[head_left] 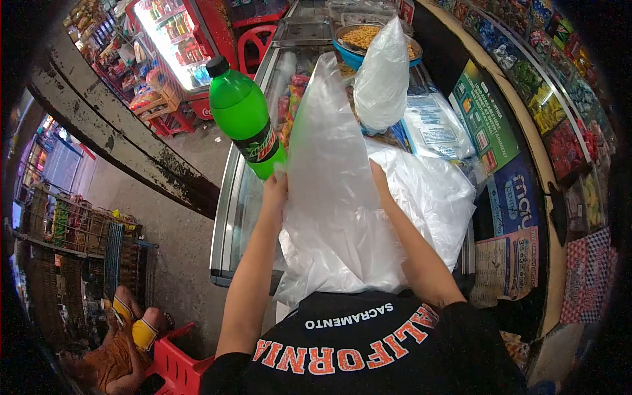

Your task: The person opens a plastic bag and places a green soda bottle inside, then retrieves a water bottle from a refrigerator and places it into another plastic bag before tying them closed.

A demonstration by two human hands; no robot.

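While both arms reach forward over the glass-topped freezer (245, 197), the left hand (275, 186) grips the base of a green soda bottle (245, 116) and seems to pinch the near edge of a clear plastic bag (329, 171), fingers closed. The right hand (378, 176) lies mostly behind the bag, so its grip cannot be told. The bag stands upright above the freezer, the bottle tilted just left of it. Beyond the bag, a second knotted bag (382, 72) rises before a blue bowl of snacks (355, 39). Left of the freezer stands a red drinks cooler (178, 46).
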